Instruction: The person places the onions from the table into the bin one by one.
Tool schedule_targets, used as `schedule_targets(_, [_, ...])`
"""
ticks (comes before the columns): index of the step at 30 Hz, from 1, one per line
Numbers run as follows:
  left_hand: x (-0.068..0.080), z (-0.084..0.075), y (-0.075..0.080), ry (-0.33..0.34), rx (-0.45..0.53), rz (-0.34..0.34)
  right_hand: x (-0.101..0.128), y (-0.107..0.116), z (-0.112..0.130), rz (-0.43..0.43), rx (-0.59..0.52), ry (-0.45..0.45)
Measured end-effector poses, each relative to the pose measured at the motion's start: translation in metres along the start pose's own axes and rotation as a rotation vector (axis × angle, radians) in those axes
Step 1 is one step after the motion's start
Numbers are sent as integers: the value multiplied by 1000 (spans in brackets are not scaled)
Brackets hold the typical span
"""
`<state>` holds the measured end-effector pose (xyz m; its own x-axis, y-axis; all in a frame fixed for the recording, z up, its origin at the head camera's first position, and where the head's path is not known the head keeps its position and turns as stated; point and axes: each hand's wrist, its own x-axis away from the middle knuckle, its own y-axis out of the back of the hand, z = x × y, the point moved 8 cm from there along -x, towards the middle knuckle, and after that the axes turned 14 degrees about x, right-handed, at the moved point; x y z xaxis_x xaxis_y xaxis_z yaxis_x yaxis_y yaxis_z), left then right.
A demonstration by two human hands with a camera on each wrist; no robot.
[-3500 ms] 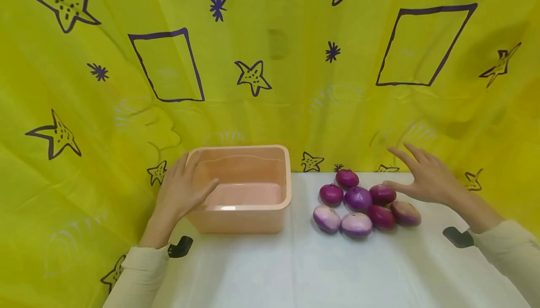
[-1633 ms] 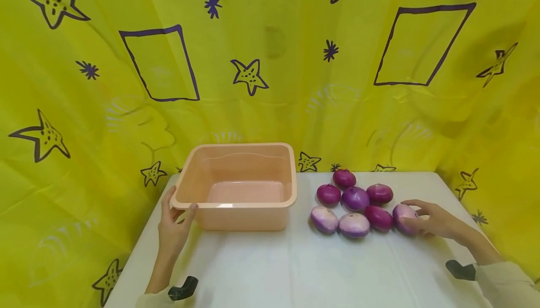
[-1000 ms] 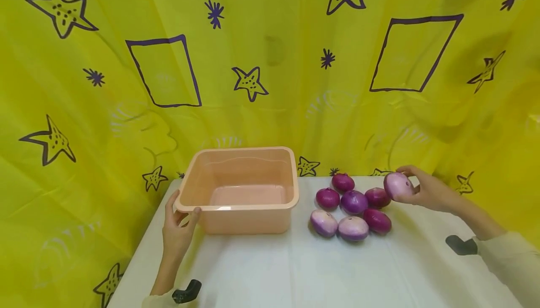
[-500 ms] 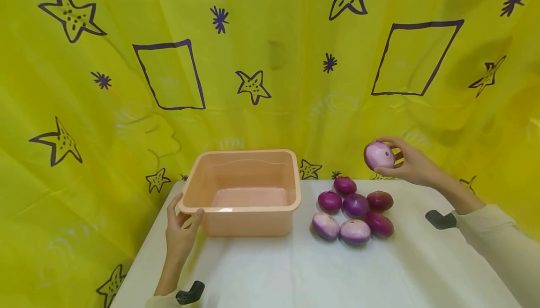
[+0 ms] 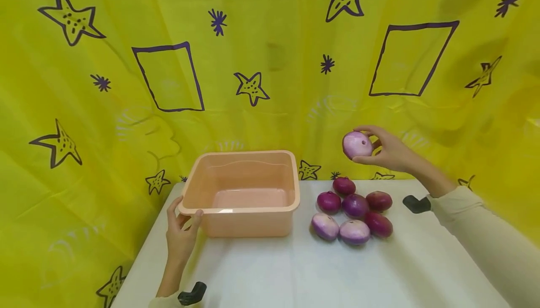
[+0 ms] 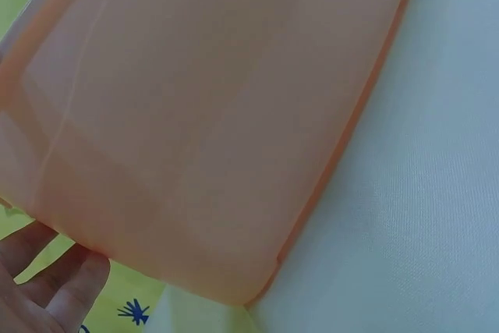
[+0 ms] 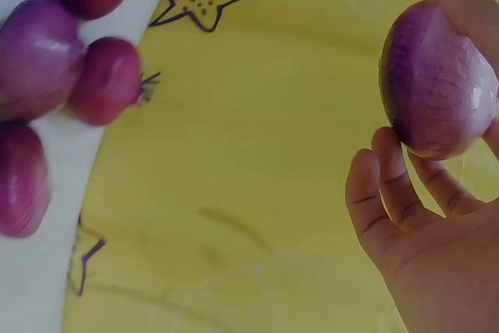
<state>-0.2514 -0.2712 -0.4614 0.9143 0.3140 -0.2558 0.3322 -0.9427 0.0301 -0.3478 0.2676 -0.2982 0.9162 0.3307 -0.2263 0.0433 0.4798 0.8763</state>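
Note:
My right hand (image 5: 390, 151) holds a pale purple onion (image 5: 357, 145) between thumb and fingers, raised above the back of the table. In the right wrist view the same onion (image 7: 437, 79) sits in the fingertips, with some fingers held away from it. Below it, several onions (image 5: 356, 206) lie in a cluster, some deep red-purple and two whitish ones (image 5: 355, 231) in front. On the left stands a peach plastic tub (image 5: 246, 224), nothing inside it. My left hand (image 5: 181, 237) grips the tub's front left corner by the rim; the left wrist view shows its fingers (image 6: 78, 290) against the tub wall.
A white cloth (image 5: 270, 270) covers the table. Close behind the tub and onions hangs a yellow curtain (image 5: 291, 120) with drawn stars and frames, also wrapping both sides. A dark wrist mount (image 5: 416, 204) sits at the right sleeve, another (image 5: 192, 294) at the left.
My right hand has taken the pale onion from the cluster's right end, lifted it and carried it leftward. My left hand shifted from the tub's left side to its front left corner.

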Motion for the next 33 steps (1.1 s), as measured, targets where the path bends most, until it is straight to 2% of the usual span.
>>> schedule_targets(6, [0, -1, 0, -15, 8, 9, -29, -21, 28, 31, -17, 92])
schedule_targets(16, [2, 0, 2, -33, 7, -13, -78, -63, 96, 71, -82, 270])
schedule_targets(25, [2, -6, -2, -76, 58, -3, -115, -102, 148, 131, -81, 320])
schedule_targets(33, [0, -3, -2, -62, 38, -6, -135, -132, 191, 180, -114, 380])
